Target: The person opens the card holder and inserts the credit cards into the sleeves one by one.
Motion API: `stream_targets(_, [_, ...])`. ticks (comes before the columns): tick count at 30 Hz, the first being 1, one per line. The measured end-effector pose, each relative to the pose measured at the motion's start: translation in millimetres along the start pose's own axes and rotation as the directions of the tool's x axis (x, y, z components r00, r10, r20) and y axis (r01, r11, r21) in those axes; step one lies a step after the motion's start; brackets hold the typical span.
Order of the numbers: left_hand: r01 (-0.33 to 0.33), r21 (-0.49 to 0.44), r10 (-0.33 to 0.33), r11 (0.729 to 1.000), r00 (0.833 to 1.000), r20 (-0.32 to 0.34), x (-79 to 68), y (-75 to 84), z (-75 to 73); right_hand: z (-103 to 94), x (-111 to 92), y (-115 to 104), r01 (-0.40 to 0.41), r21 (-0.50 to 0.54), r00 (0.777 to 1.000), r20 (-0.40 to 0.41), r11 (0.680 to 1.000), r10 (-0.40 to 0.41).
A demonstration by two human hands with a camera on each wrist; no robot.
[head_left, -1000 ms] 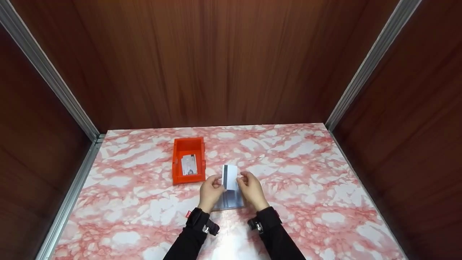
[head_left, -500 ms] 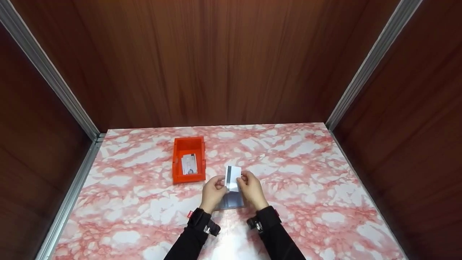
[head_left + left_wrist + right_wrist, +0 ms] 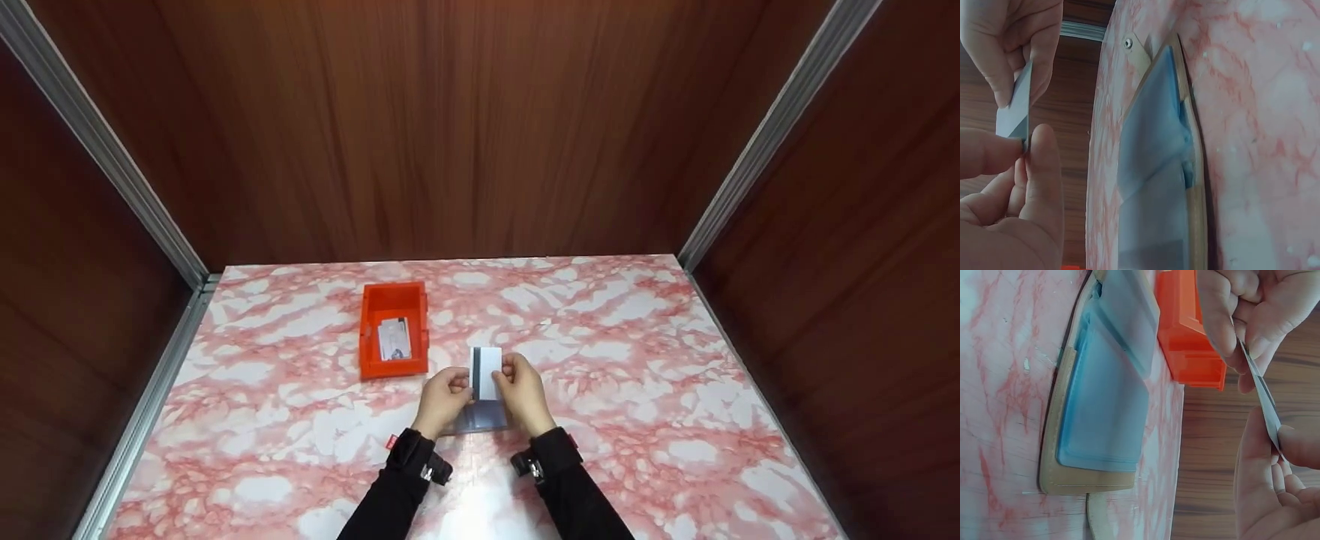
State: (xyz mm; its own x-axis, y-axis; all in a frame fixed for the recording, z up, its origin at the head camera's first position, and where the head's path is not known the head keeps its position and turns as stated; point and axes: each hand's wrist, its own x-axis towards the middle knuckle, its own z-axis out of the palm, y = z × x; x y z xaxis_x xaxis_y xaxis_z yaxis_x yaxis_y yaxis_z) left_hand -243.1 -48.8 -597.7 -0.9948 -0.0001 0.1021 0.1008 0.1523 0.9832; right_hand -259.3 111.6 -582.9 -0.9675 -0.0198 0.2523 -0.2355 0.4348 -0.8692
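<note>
A white card with a dark stripe (image 3: 490, 367) is held up between both hands. My left hand (image 3: 442, 397) pinches its left edge between thumb and fingers, and my right hand (image 3: 525, 391) pinches the right edge. Below them an open card holder (image 3: 1154, 163) lies on the table, with clear bluish plastic sleeves (image 3: 1107, 399) and a tan border. From one side of it sticks a strap with a metal snap (image 3: 1138, 55). In the head view the hands and card hide much of the holder.
An orange-red bin (image 3: 367, 330) stands behind and to the left of the hands. Inside it lie pale printed cards (image 3: 394, 340). The table (image 3: 637, 420) has a red-and-white marbled top, bounded by brown wood-look panels (image 3: 465, 135) and metal rails at the sides.
The card has shifted a little to the right and slightly toward the person. It tilted midway and now stands straighter. Both hands keep their pinch; the left has moved slightly right.
</note>
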Motion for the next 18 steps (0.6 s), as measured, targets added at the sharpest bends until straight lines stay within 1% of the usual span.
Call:
stream_targets(3, [-0.028, 0.105, 0.030, 0.994, 0.999, -0.018, 1.0, -1.8, -5.6, 1.6, -1, 3, 0.001, -0.010, 1.000, -0.007, 1.000, -0.001])
stream_targets(6, [-0.045, 0.193, 0.054, 0.980, 0.998, -0.039, 2.3, -4.6, -11.9, 3.4, -2, 6, 0.013, -0.058, 1.000, -0.009, 0.998, -0.013])
stream_targets(9, [-0.043, 0.295, 0.065, 0.955, 0.996, -0.065, 3.2, -7.3, -18.0, 5.3, -4, 8, 0.020, -0.101, 1.000, -0.001, 0.995, -0.020])
stream_targets(12, [-0.022, 0.383, 0.062, 0.924, 0.994, -0.092, 3.8, -9.9, -23.9, 7.7, -6, 11, 0.026, -0.137, 1.000, 0.013, 0.990, -0.024])
stream_targets(15, [0.008, 0.424, 0.050, 0.906, 0.991, -0.126, 4.3, -13.3, -28.8, 10.6, -8, 14, 0.031, -0.183, 0.999, 0.019, 0.983, -0.028])
stream_targets(17, [0.016, 0.433, 0.054, 0.901, 0.987, -0.148, 4.2, -16.0, -31.4, 12.3, -9, 15, 0.028, -0.214, 1.000, 0.017, 0.976, -0.025])
stream_targets(18, [0.031, 0.432, 0.043, 0.901, 0.986, -0.160, 4.1, -17.0, -32.3, 13.1, -10, 16, 0.030, -0.229, 1.000, 0.016, 0.973, -0.027])
